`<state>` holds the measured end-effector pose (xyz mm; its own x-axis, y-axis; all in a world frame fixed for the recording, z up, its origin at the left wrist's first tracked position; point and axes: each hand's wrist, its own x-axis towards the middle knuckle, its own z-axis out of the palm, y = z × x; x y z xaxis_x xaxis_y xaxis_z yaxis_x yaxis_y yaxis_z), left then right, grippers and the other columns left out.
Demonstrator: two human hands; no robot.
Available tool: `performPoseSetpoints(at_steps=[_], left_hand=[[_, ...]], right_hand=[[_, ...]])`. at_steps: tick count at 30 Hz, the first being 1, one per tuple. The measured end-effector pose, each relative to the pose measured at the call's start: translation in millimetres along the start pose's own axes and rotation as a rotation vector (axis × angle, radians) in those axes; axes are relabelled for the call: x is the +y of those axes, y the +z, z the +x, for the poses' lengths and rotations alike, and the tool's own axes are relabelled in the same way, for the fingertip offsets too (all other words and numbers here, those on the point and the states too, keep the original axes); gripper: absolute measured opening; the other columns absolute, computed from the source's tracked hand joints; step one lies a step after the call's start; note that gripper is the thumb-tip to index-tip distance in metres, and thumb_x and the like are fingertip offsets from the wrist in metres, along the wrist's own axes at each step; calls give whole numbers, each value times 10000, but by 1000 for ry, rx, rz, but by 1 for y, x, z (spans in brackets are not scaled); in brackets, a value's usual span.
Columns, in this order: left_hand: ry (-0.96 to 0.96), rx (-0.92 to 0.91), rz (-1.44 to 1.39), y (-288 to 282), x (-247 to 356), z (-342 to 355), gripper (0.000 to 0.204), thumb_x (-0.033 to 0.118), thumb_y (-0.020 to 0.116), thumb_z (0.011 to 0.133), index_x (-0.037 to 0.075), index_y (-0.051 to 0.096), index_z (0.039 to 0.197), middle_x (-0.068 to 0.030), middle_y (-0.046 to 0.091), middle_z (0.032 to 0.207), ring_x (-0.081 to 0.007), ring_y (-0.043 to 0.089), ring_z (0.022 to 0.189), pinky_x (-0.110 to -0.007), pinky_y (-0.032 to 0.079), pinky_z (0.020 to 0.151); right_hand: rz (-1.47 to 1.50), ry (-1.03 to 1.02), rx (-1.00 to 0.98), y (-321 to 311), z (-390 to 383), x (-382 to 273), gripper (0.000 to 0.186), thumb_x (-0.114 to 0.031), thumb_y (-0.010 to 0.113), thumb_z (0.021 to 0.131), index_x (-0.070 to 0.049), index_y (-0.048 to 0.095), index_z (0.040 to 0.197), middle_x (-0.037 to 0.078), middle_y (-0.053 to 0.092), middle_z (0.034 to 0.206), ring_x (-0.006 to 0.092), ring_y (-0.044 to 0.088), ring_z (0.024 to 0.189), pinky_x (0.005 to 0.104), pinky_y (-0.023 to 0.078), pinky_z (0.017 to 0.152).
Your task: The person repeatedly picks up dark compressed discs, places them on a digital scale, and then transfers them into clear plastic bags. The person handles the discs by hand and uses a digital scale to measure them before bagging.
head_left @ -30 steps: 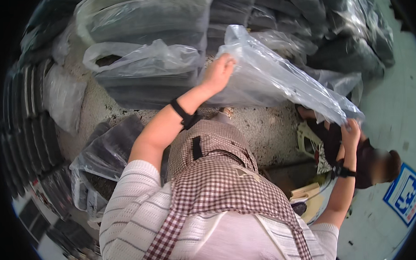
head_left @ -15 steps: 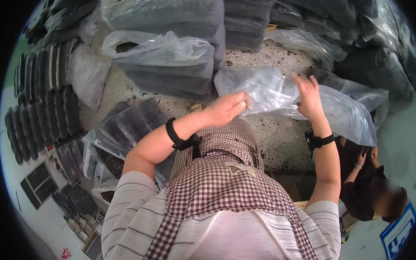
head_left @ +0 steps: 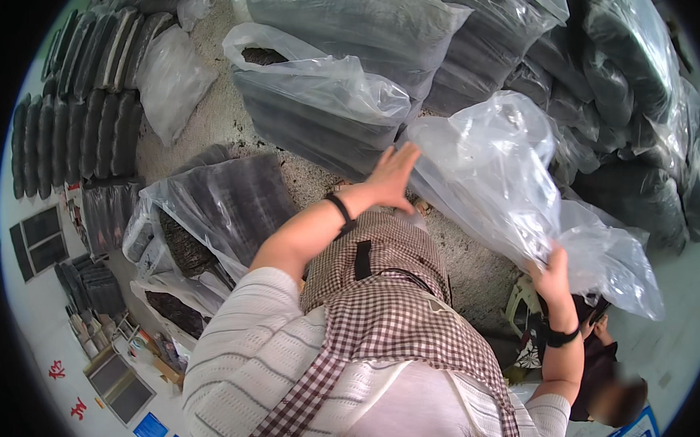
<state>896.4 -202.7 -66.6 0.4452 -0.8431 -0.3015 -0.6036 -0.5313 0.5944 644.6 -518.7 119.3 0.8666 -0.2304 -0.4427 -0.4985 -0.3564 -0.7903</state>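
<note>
A large clear plastic bag (head_left: 492,165) stretches across the space in front of me, puffed out at its far end and trailing to the right. My right hand (head_left: 552,278) grips a bunched part of its near side, with the fingers closed round the film. At the bag's left end is my left hand (head_left: 395,176), its fingers spread and holding nothing. Whether its fingertips touch the film I cannot tell. Just beyond that hand stands a clear bag packed with dark grey folded goods (head_left: 306,119), its open mouth forming a loop.
More filled bags (head_left: 357,23) stand at the far side, with others piled at the right (head_left: 632,50). Dark rolled stacks (head_left: 77,140) line the left. An open bag of dark material (head_left: 224,208) lies by my left arm. A person (head_left: 607,379) sits at the lower right.
My right hand has come down toward me and gripped the plastic bag, which now spreads wider. My left hand has opened and moved slightly right. The whole view has turned somewhat.
</note>
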Motion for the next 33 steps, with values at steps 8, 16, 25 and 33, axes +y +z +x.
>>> performPoseSetpoints(at_steps=[8, 16, 25, 33], left_hand=[[175, -154, -431, 49, 82, 89, 898, 546, 854, 778, 88, 523, 1477, -210, 631, 1385, -397, 576, 1297, -517, 348, 1179], [-310, 318, 75, -77, -135, 69, 594, 253, 839, 803, 33, 594, 1297, -206, 639, 1287, -423, 627, 1192, -549, 504, 1006], [-321, -141, 794, -125, -302, 129, 1385, 479, 985, 581, 89, 220, 1667, -104, 340, 1700, -245, 195, 1621, -569, 112, 1309], [-386, 19, 414, -47, -395, 167, 417, 382, 587, 970, 146, 657, 1306, -128, 683, 1297, -361, 621, 1231, -524, 485, 1060]], right_hand=[[181, 65, 389, -63, -26, -69, 524, 72, 591, 832, 9, 546, 1350, 89, 659, 1114, 136, 617, 927, 279, 507, 759], [207, 338, 597, -75, 21, 31, 382, -3, 608, 896, 6, 541, 1272, 21, 603, 899, 120, 565, 742, 300, 495, 620], [409, 571, 673, 56, 24, 126, 323, -29, 633, 909, 4, 584, 1226, 69, 652, 971, 157, 606, 815, 334, 537, 680], [-19, 319, 374, 112, -13, 117, 622, -114, 774, 799, 59, 553, 1354, 106, 692, 1120, 243, 656, 1028, 375, 516, 940]])
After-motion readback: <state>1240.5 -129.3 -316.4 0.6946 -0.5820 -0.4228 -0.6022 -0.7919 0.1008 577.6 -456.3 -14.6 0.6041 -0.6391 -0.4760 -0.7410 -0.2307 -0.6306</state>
